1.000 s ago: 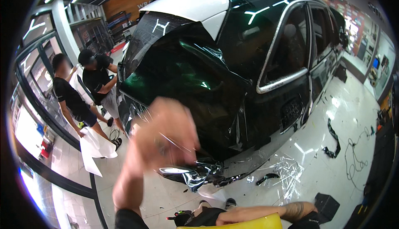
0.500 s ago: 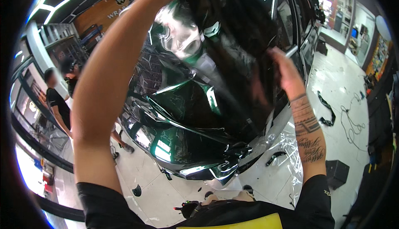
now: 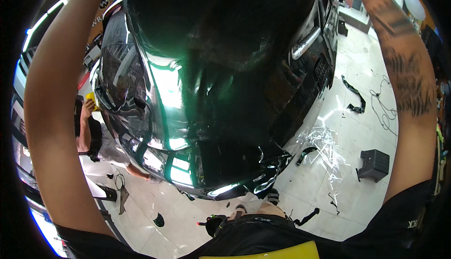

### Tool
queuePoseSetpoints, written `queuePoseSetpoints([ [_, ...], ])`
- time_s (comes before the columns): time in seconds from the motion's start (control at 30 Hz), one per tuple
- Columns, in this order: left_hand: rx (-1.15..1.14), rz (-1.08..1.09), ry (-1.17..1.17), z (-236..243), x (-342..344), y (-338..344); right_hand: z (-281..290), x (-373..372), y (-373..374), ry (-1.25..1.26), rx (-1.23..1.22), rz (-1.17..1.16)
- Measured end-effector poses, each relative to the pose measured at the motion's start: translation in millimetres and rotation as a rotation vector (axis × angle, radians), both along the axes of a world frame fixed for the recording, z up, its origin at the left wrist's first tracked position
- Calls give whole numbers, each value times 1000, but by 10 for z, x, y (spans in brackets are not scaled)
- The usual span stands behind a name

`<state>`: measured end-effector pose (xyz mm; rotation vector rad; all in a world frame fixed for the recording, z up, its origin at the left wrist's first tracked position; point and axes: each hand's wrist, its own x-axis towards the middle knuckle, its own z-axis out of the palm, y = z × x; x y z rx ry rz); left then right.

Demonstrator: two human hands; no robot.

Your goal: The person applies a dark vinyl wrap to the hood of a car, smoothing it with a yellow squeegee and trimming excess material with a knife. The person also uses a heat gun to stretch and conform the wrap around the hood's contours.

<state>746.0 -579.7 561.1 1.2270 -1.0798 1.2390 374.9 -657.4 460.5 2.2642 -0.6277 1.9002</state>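
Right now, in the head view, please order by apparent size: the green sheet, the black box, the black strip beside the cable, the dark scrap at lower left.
1. Sheet
2. Box and strip: too alike to rank; the box looks bulkier, the strip longer.
3. Scrap

The person's bare left arm [image 3: 56, 108] is spanning the view's left side, the tattooed right arm [image 3: 415, 127] its right; both hands are lying beyond the upper edge.

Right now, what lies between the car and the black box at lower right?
Clear strips and a black scrap lie on the floor there, in the head view.
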Motion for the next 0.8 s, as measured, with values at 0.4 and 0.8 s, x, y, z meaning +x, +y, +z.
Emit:
queuePoseSetpoints([
  [0.4, 379, 182, 18, -706, 872, -787, -743, 905, -1377, 201, 191, 153],
  [0.8, 757, -481, 689, -1163, 489, -114, -1938, 26, -1431, 66, 758, 606],
])
